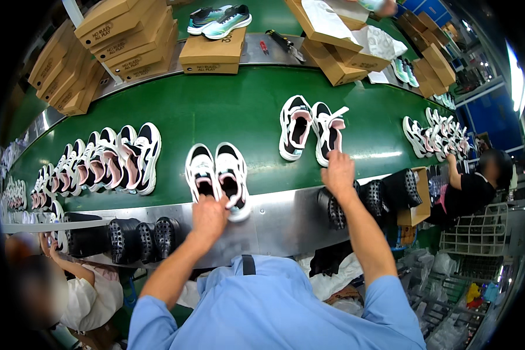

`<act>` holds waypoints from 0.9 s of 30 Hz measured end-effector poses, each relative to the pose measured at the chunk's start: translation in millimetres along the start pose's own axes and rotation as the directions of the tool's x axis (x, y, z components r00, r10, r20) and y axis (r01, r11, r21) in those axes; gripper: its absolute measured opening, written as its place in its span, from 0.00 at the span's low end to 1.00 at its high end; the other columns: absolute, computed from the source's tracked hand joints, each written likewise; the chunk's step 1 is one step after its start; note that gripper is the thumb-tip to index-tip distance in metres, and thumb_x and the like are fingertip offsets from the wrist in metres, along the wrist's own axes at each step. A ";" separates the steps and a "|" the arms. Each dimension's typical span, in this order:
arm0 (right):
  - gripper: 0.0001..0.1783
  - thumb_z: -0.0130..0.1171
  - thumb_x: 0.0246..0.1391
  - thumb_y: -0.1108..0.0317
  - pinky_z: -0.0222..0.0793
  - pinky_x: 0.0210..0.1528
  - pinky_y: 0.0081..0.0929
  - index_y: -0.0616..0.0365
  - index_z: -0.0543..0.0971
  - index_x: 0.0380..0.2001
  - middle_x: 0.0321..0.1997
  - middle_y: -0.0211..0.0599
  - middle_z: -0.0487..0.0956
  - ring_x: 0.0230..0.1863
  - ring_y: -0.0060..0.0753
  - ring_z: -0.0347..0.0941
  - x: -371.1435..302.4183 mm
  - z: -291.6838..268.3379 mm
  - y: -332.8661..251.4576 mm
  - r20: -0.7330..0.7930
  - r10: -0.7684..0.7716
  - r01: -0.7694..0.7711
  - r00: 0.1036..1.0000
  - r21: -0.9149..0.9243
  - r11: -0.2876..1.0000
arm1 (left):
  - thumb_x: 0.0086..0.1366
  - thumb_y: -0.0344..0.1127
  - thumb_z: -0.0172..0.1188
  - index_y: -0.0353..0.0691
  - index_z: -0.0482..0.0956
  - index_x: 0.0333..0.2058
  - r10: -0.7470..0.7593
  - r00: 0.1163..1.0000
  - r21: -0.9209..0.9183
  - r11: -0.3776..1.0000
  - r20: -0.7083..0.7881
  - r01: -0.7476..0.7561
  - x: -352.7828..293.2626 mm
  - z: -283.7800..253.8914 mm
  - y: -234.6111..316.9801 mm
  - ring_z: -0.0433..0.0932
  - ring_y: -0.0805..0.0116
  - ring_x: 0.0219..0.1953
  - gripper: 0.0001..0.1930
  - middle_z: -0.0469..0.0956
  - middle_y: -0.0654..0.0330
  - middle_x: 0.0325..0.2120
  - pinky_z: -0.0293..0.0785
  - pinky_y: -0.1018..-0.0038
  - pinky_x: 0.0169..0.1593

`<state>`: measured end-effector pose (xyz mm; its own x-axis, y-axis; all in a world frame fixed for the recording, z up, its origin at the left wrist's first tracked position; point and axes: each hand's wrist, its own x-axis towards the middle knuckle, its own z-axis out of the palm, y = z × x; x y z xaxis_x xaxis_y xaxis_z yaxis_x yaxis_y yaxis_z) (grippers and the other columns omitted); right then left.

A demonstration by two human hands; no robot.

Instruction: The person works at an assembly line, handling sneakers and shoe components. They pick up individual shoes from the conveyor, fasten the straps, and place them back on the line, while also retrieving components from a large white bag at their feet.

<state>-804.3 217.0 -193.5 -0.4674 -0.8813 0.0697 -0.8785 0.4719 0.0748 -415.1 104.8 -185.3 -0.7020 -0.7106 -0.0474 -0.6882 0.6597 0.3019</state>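
Observation:
Just left of the middle, a pair of white and black sneakers with pink lining stands toes away from me at the belt's near edge. My left hand is closed at their heels, its fingers hooked into the collar; whether it grips one shoe or both is partly hidden. Farther right on the green belt is a second matching pair, made up of a left sneaker and a right sneaker with its tongue pulled up. My right hand is closed on the heel of that right sneaker.
Rows of like sneakers stand on the green belt at left and right. Black studded shoe lasts line the metal ledge. Shoe boxes sit beyond. Co-workers are on both sides.

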 end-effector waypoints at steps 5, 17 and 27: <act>0.19 0.67 0.49 0.69 0.66 0.54 0.44 0.55 0.74 0.45 0.43 0.43 0.83 0.53 0.45 0.77 55.1 38.7 50.8 0.101 -0.155 0.160 0.983 -0.035 0.987 | 0.54 0.37 0.75 0.46 0.85 0.48 -0.092 0.995 0.188 0.978 -0.026 0.096 83.6 -0.8 -100.6 0.81 0.51 0.41 0.21 0.83 0.52 0.32 0.78 0.52 0.42; 0.31 0.72 0.48 0.65 0.64 0.52 0.45 0.42 0.78 0.58 0.41 0.38 0.82 0.46 0.45 0.76 69.3 35.2 -31.0 0.100 -0.367 0.344 0.925 0.188 0.920 | 0.59 0.36 0.72 0.39 0.82 0.54 -0.130 0.981 -0.147 0.978 0.142 0.151 26.2 -37.8 -39.9 0.78 0.44 0.49 0.24 0.82 0.46 0.45 0.75 0.53 0.56; 0.18 0.67 0.39 0.62 0.63 0.41 0.43 0.48 0.86 0.38 0.33 0.34 0.78 0.41 0.40 0.70 -119.3 -13.5 -129.7 -0.106 -0.551 0.553 0.828 0.320 0.769 | 0.53 0.43 0.79 0.41 0.58 0.74 -0.068 0.997 -0.551 0.831 0.032 0.074 16.7 -34.3 17.3 0.65 0.43 0.70 0.53 0.68 0.42 0.67 0.64 0.56 0.71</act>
<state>-633.3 261.3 -198.1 0.1080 -0.9867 0.1218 -0.9659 -0.1331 -0.2223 -432.4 96.0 -148.2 -0.6593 -0.7453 -0.0986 -0.5231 0.3606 0.7723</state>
